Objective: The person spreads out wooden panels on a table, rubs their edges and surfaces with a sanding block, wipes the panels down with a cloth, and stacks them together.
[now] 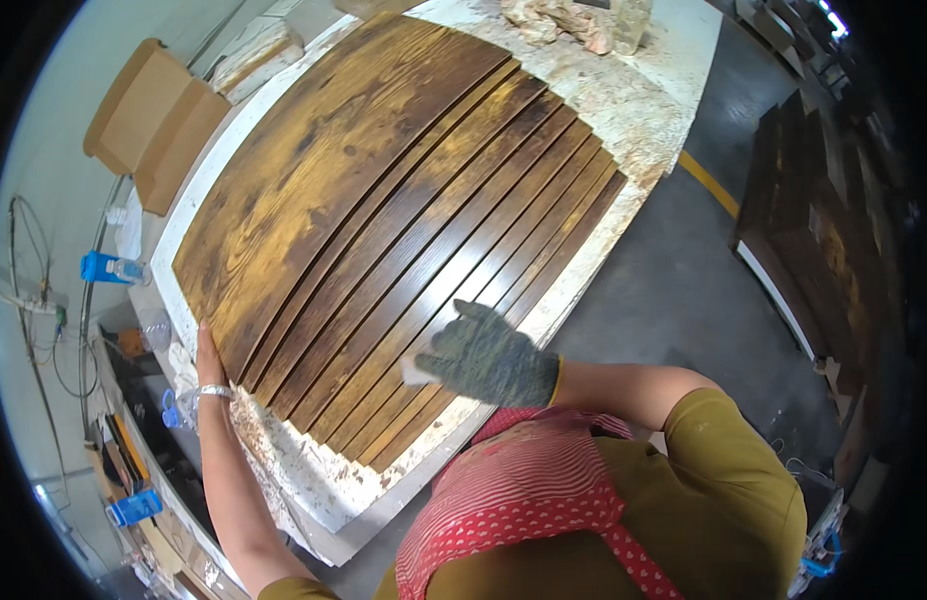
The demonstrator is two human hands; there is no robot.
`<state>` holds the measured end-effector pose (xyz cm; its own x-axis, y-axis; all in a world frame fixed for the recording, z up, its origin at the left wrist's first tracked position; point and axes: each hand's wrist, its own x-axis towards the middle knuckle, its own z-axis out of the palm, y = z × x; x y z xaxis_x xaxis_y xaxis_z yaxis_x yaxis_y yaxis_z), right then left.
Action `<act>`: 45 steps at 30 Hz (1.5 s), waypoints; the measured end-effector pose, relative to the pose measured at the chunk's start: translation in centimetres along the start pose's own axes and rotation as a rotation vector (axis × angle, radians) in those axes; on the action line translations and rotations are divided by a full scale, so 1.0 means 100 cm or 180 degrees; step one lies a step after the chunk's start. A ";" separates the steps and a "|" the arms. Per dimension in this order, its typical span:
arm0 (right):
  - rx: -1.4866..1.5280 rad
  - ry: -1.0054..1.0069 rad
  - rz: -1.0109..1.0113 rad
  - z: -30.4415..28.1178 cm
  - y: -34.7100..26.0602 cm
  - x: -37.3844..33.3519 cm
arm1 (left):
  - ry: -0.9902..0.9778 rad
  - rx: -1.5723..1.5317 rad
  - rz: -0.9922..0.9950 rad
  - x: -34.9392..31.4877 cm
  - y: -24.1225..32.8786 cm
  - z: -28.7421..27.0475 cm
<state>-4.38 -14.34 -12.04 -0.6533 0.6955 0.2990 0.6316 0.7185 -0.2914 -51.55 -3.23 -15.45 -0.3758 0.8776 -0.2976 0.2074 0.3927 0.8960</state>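
Overlapping brown wood-grain boards (313,150) lie fanned out like steps, the widest face at the far left. My right hand (488,360), in a grey-green knit glove, is over the near boards, its index finger stretched out. Its other fingers close on a small white piece (415,371), which looks like a folded cloth or pad; I cannot make out which. My bare left hand (209,358), with a light band at the wrist, rests against the left end of the boards. Its visible fingers are stretched along the edge; the rest are hidden.
A white, stained worktable (638,120) bears the boards. Crumpled cloth (553,25) and a clear jar (631,25) sit at its far end. An open cardboard box (153,120) and a blue-capped bottle (113,268) are at left. More dark boards (803,220) stand at right.
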 end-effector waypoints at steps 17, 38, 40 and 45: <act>-0.1144 0.0565 0.1480 -0.082 0.152 -0.065 | 0.0132 0.0196 0.0005 -0.008 0.000 -0.007; 0.0683 -0.0286 -0.0684 0.008 -0.089 0.059 | 0.0215 0.1202 0.0648 -0.020 0.017 0.013; 0.0911 -0.0605 -0.0777 0.037 -0.116 0.074 | 0.0097 0.1288 0.0835 -0.020 0.021 0.022; 0.0612 0.0400 -0.1159 0.074 -0.127 0.071 | 0.0126 0.0680 0.0526 -0.025 0.028 0.034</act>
<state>-20.12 -18.54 -12.92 -0.7557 0.3999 0.5186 0.2719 0.9121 -0.3069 -46.96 -3.40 -13.36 -0.3551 0.9248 -0.1364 0.4530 0.2978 0.8403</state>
